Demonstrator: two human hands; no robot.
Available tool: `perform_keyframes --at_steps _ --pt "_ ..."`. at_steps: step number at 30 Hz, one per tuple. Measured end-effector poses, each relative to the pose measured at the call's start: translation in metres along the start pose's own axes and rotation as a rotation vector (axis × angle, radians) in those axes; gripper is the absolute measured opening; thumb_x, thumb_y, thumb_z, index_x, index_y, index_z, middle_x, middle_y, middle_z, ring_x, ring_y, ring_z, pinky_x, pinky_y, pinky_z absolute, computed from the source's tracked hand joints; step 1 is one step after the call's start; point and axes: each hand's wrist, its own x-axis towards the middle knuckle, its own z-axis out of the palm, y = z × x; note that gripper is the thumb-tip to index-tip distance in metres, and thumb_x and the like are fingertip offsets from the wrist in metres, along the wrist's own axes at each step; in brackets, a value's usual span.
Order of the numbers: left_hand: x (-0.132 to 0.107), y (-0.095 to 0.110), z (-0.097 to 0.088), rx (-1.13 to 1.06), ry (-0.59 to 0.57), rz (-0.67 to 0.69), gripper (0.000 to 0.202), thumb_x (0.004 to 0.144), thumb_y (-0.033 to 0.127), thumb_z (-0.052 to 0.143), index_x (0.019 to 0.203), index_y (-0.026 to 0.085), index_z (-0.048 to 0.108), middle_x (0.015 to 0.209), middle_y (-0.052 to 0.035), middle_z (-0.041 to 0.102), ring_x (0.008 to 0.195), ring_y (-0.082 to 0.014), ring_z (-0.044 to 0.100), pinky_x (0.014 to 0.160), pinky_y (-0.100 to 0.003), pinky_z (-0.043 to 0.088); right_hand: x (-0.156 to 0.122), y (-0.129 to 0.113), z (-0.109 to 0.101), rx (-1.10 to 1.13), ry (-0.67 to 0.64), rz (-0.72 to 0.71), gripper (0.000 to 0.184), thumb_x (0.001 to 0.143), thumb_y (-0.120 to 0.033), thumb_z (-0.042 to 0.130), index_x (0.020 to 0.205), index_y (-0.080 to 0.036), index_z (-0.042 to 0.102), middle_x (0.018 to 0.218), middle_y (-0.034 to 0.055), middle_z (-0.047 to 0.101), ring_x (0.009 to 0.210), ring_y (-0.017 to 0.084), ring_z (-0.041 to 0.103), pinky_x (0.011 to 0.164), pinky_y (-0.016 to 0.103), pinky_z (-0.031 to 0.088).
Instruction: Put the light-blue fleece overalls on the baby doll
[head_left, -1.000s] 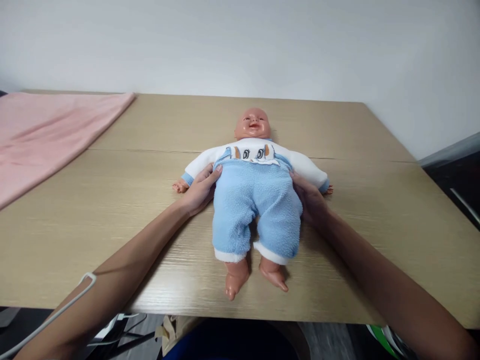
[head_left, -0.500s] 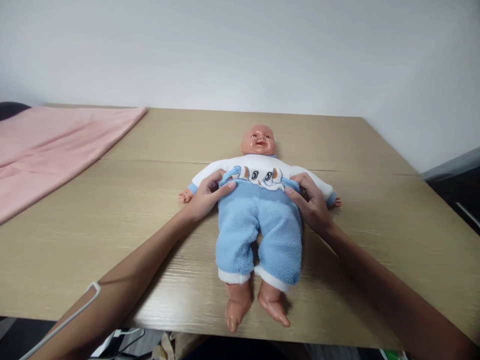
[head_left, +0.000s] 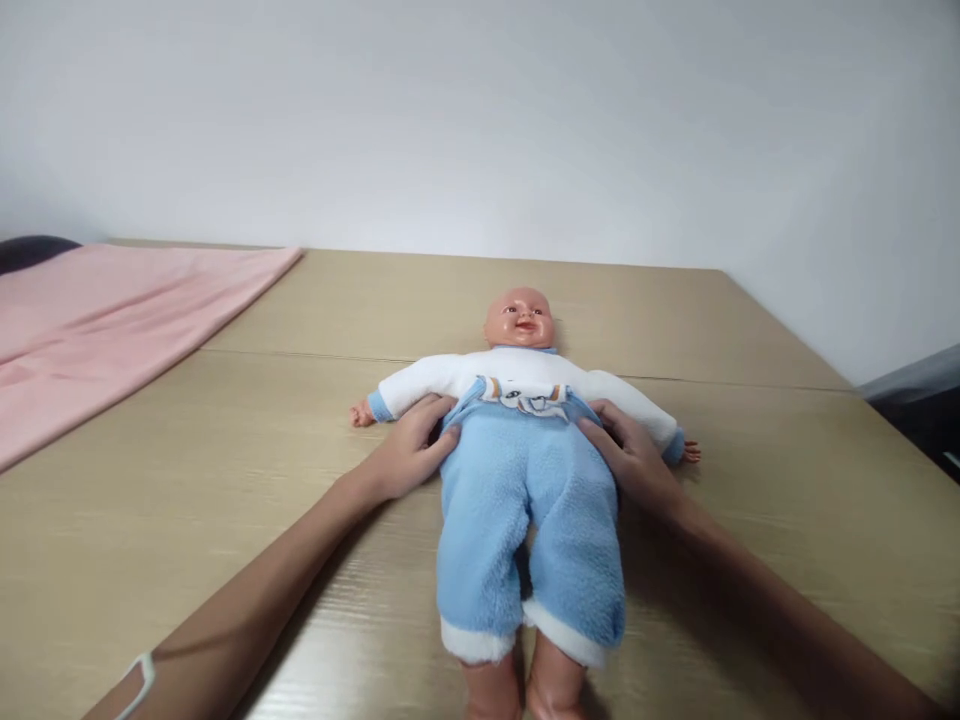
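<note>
A baby doll [head_left: 520, 318] lies on its back on the wooden table, head away from me, arms spread. It wears a white top [head_left: 435, 375] with blue cuffs and fluffy blue trousers [head_left: 491, 480] with white hems. An embroidered animal face [head_left: 525, 397] folds down at the waist. My left hand [head_left: 412, 442] is closed at the left side of the trousers' waist, thumb in front and fingers partly hidden. On the opposite side, my right hand [head_left: 628, 450] grips the waist in the same way, its fingertips partly tucked out of sight. The doll's feet are cut off by the lower edge.
A pink cloth [head_left: 127, 320] lies spread over the left of the table [head_left: 300, 560]. Behind the table rises a pale wall [head_left: 480, 130]. Dark objects show beyond the table's right edge and at the far left corner.
The view has tilted up, so doll and table sit lower in the picture. Both thumbs have slid from the front of the waistband out to its sides, and the embroidered face is more folded.
</note>
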Motion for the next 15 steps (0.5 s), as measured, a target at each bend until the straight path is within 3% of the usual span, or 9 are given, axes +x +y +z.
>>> perform_keyframes --at_steps 4,8,11,15 --pt "-0.005 -0.006 0.001 -0.012 -0.003 -0.015 0.032 0.106 0.053 0.060 0.116 0.023 0.069 0.117 -0.0105 0.075 0.118 -0.0357 0.065 0.111 -0.052 0.053 -0.018 0.006 0.003 0.188 0.036 0.213 0.047 0.097 -0.073 0.082 0.111 -0.028 0.079 0.107 0.0032 0.079 0.105 0.030 0.070 0.096 0.042 0.058" --pt "-0.007 0.002 0.015 -0.388 0.110 -0.213 0.033 0.098 0.047 0.070 0.123 0.025 0.073 0.125 -0.0070 0.079 0.132 -0.0352 0.065 0.116 -0.047 0.053 -0.024 -0.004 0.028 0.609 0.170 0.438 0.057 0.083 -0.067 0.097 0.123 -0.031 0.080 0.128 0.0027 0.084 0.129 0.032 0.073 0.106 0.043 0.064" --pt "-0.008 0.019 0.029 -0.729 0.232 -0.375 0.032 0.092 0.044 0.078 0.115 0.022 0.075 0.116 -0.0053 0.081 0.119 -0.0315 0.071 0.104 -0.039 0.057 -0.023 -0.017 0.042 0.878 0.161 0.467 0.060 0.082 -0.063 0.100 0.129 -0.031 0.081 0.131 0.0015 0.085 0.131 0.031 0.075 0.113 0.042 0.064" --pt "-0.007 0.038 0.040 -1.065 0.320 -0.508 0.049 0.079 0.054 0.100 0.103 0.020 0.076 0.108 -0.0069 0.084 0.107 -0.0303 0.076 0.096 -0.038 0.063 -0.022 -0.029 0.045 0.907 0.142 0.422 0.056 0.086 -0.062 0.098 0.130 -0.031 0.084 0.125 0.0019 0.087 0.127 0.032 0.078 0.111 0.042 0.065"
